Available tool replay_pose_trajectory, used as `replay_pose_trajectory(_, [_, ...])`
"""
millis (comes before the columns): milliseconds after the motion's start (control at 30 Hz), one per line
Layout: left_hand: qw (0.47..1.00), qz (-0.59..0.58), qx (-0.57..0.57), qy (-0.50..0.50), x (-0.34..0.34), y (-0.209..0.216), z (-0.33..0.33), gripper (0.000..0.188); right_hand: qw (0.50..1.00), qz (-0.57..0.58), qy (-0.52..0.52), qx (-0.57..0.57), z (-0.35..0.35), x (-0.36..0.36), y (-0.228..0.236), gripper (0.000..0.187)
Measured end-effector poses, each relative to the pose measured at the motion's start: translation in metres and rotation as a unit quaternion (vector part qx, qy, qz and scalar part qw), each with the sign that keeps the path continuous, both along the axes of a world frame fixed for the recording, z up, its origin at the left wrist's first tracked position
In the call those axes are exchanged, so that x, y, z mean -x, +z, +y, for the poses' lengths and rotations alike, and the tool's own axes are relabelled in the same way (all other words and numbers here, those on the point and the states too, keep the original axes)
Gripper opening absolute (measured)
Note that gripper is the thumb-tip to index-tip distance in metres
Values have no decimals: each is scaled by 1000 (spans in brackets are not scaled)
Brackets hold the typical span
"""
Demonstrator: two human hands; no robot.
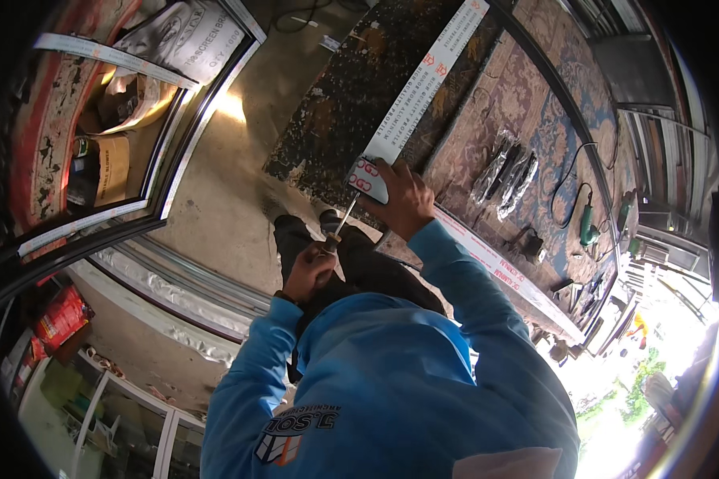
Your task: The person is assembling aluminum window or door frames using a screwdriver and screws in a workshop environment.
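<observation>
My left hand (310, 270) is closed round the handle of a screwdriver (347, 214), whose thin metal shaft points up and away. The tip meets, or comes very near, the end of a long aluminium profile (411, 104) wrapped in white printed film. This profile lies across a dark, paint-spotted board (327, 120), its near end at the board's edge. Closed over that near end, my right hand (403, 198) grips the profile, thumb on top. The exact spot where the screwdriver tip touches is too small to make out.
Right of the board, a worn patterned surface (487, 104) carries foil-wrapped pieces (505, 176) and a green corded power tool (589, 223). A dark-framed panel (172, 160) stands at the left. Another film-covered profile (511, 275) runs by my right arm. Cardboard boxes (112, 164) sit far left.
</observation>
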State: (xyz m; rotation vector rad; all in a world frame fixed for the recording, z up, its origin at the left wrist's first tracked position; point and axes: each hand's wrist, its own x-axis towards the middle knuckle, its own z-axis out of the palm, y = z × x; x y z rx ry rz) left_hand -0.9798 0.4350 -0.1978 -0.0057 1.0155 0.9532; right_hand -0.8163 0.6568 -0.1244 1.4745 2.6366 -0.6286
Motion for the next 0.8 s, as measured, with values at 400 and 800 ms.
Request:
replay_pose_trajectory(400, [989,-147,26,3,7,9,7,26,999,25,-3,27,3,-11,-1,75])
replay_pose_trajectory(800, [998,-54,30,13,0,13,12,24,1000,3,-10,21,2,-1,2,68])
